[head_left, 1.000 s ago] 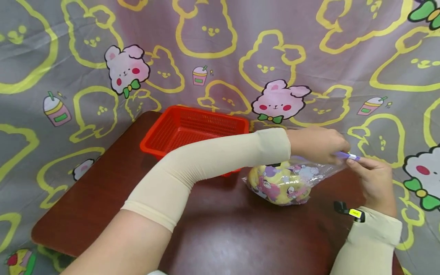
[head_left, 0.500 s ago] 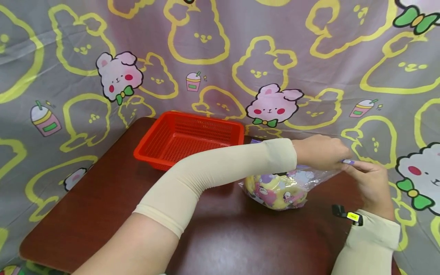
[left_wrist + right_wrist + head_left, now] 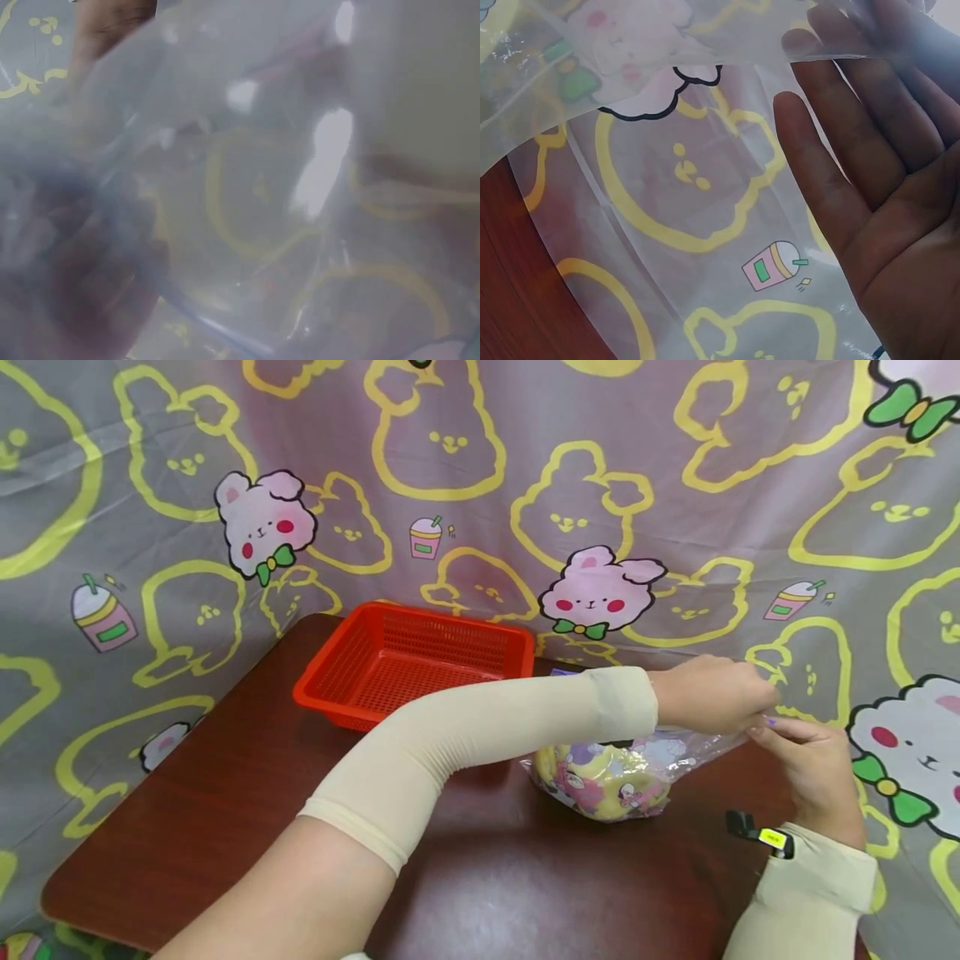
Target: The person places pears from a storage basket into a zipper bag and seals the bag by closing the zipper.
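Transparent plastic bag printed with pink and lilac cartoon figures, yellow contents visible inside: supported on the dark red-brown wooden counter, towards its far right corner. The bag's film is stretched up and rightward to both hands. A small purple strip is seen at the gripped end.

Left hand: curled into a fist, back uppermost; the end of the bag is gripped, though the fingertips are hidden. The forearm, covered by a cream fabric sleeve, is extended across the counter and partly over the bag.

Right hand: the strip end is pinched between thumb and forefinger; the little finger is seen extended in the right wrist view. Left wrist view: largely filled by blurred film.

Red perforated plastic basket: placed near the counter's far edge, left of the bag.
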Demonstrator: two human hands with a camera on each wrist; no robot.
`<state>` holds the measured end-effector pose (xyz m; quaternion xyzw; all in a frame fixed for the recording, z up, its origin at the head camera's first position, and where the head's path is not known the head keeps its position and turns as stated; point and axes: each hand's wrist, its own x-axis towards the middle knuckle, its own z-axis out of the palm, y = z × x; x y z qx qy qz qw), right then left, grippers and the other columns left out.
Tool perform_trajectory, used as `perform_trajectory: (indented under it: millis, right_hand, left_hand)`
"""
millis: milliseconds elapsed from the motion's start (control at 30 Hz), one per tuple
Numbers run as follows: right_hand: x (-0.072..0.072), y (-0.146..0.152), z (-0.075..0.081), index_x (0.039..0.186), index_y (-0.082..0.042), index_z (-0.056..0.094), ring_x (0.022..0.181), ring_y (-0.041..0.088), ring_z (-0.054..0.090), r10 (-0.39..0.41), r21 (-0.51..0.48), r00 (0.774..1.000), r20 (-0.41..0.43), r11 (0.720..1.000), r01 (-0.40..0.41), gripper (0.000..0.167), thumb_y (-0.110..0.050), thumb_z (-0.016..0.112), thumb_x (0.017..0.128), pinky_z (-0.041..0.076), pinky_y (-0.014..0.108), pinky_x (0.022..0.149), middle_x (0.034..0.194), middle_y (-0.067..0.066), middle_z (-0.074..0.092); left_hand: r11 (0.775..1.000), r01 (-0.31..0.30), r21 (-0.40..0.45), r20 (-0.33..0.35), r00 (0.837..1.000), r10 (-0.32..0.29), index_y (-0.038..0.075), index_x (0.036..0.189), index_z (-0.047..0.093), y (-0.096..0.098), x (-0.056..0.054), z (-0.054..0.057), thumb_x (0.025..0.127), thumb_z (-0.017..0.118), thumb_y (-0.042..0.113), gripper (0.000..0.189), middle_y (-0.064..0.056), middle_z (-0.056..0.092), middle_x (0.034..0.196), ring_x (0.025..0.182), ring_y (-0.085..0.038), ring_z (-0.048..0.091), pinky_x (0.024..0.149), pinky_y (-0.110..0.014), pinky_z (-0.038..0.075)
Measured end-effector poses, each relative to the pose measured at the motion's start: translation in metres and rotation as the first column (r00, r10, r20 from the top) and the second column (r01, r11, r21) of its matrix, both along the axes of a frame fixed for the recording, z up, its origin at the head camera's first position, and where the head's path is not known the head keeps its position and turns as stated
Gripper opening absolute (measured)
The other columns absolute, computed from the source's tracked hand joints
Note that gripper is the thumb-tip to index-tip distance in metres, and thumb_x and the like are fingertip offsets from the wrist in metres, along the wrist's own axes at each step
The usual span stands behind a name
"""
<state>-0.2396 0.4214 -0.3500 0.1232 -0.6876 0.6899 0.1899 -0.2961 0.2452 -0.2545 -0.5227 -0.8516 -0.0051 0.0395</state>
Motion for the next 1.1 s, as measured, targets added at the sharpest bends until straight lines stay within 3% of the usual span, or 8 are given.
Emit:
perform_trajectory:
  millis: [333,600,800,967,1100]
  right_hand:
    - [0.002,0.004,0.001,0.097,0.013,0.071,0.077,0.010,0.066,0.019,0.069,1.000,-0.015,0.997,-0.018,0.017,0.019,0.064,0.083,0.051,0.017,0.065,0.083,0.002,0.074]
    - [0.001,0.006,0.003,0.102,0.016,0.068,0.082,0.012,0.067,0.058,0.067,0.998,-0.020,0.996,-0.056,0.019,0.018,0.063,0.084,0.051,0.017,0.070,0.088,0.004,0.074]
    - [0.001,0.005,0.005,0.103,0.022,0.063,0.085,0.013,0.069,0.117,0.060,0.991,-0.071,0.992,-0.113,0.019,0.022,0.058,0.085,0.052,0.018,0.074,0.090,0.005,0.074]
    - [0.002,0.005,0.006,0.101,0.021,0.065,0.083,0.012,0.068,0.098,0.091,0.992,-0.073,0.992,-0.092,0.017,0.020,0.059,0.085,0.051,0.017,0.073,0.089,0.004,0.074]
    - [0.003,0.006,0.005,0.100,0.019,0.066,0.080,0.010,0.067,0.056,0.106,0.996,-0.069,0.993,-0.048,0.016,0.017,0.062,0.085,0.051,0.016,0.071,0.086,0.003,0.074]
  left_hand:
    - [0.999,0.012,-0.051,-0.050,0.999,-0.015,0.027,0.113,0.062,0.001,0.001,0.000,0.100,0.050,0.033,0.019,0.012,0.058,0.097,0.091,-0.005,0.054,0.084,-0.026,0.047]
    - [0.996,0.005,-0.089,-0.013,1.000,-0.006,0.026,0.118,0.061,-0.001,0.000,0.005,0.102,0.047,0.034,0.023,0.012,0.057,0.103,0.090,-0.005,0.052,0.085,-0.026,0.046]
    - [0.996,0.000,-0.089,-0.027,1.000,-0.003,0.026,0.109,0.063,-0.005,-0.002,0.005,0.100,0.047,0.034,0.019,0.011,0.057,0.098,0.086,-0.006,0.051,0.081,-0.026,0.047]
    - [0.996,-0.018,-0.091,-0.027,1.000,0.016,0.025,0.097,0.060,-0.009,-0.002,0.006,0.100,0.046,0.037,0.019,0.010,0.057,0.091,0.082,-0.006,0.051,0.077,-0.027,0.046]
    - [0.992,-0.028,-0.119,-0.004,1.000,0.028,0.024,0.104,0.062,-0.012,0.000,0.009,0.101,0.047,0.036,0.019,0.010,0.059,0.098,0.085,-0.005,0.053,0.078,-0.027,0.046]
